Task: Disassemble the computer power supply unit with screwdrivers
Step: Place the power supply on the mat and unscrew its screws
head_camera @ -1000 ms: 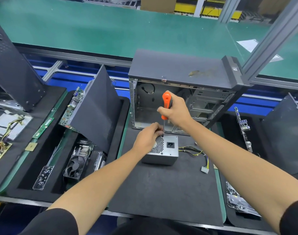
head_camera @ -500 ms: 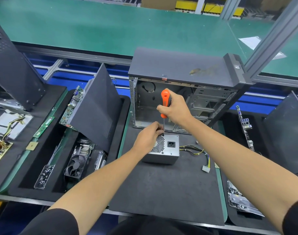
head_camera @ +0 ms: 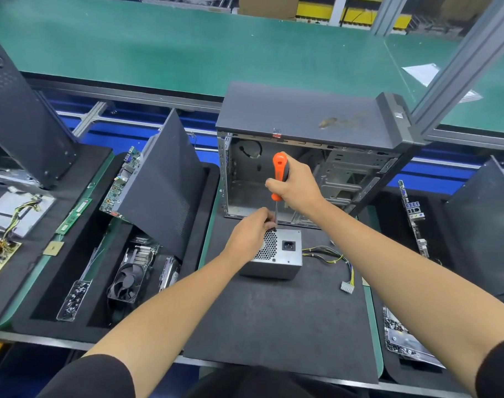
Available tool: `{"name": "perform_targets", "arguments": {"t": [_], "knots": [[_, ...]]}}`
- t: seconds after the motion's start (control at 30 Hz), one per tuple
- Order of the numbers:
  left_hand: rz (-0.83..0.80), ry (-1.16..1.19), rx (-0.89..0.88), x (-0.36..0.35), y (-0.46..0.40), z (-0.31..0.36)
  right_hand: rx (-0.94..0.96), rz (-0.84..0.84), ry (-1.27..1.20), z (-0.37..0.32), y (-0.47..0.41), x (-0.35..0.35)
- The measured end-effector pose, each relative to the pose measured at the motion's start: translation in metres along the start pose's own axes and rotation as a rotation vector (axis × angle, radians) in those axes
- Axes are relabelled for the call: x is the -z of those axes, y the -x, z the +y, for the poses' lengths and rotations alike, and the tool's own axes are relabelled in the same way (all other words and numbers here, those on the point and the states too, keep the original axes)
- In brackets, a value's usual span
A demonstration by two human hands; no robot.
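Observation:
A silver power supply unit (head_camera: 285, 258) with a honeycomb grille and a black socket sits on the black foam mat (head_camera: 276, 320). Its yellow and black cables (head_camera: 335, 258) trail right to a white plug. My right hand (head_camera: 298, 186) grips an orange-handled screwdriver (head_camera: 279, 175) held upright, its shaft reaching down to the unit's far left top corner. My left hand (head_camera: 252, 235) lies over the unit's left side, fingertips pinching the shaft just above the tip. The tip itself is hidden by those fingers.
An open grey computer case (head_camera: 308, 156) stands right behind the unit. To the left a black tray holds a leaning side panel (head_camera: 162, 182), a cooling fan (head_camera: 128, 280), a circuit board and a clear box of screws (head_camera: 73, 300). More boards lie at the right edge.
Both hands stay at the same corner of the unit. The right hand's hold on the handle shifts a little between frames. The unit has not moved.

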State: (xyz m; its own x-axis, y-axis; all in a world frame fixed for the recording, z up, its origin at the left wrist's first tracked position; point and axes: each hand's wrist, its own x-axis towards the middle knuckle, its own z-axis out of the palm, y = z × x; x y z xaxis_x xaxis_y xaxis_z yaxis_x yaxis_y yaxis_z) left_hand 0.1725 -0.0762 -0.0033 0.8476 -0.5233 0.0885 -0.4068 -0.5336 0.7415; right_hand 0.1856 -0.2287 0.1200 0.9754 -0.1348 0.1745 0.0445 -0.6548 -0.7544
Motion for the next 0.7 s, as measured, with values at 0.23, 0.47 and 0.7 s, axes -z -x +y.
{"name": "perform_targets", "arguments": {"t": [0.23,0.47,0.7], "knots": [[-0.042,0.093,0.014,0.001,-0.003,0.0,0.048,-0.033,0.025,-0.003,0.006,0.004],[-0.026,0.067,-0.047,0.005,-0.002,0.004,0.099,-0.12,0.108,-0.018,0.018,0.019],[-0.035,0.044,-0.06,0.004,-0.002,0.002,0.399,-0.187,0.633,-0.058,0.0,0.04]]}}
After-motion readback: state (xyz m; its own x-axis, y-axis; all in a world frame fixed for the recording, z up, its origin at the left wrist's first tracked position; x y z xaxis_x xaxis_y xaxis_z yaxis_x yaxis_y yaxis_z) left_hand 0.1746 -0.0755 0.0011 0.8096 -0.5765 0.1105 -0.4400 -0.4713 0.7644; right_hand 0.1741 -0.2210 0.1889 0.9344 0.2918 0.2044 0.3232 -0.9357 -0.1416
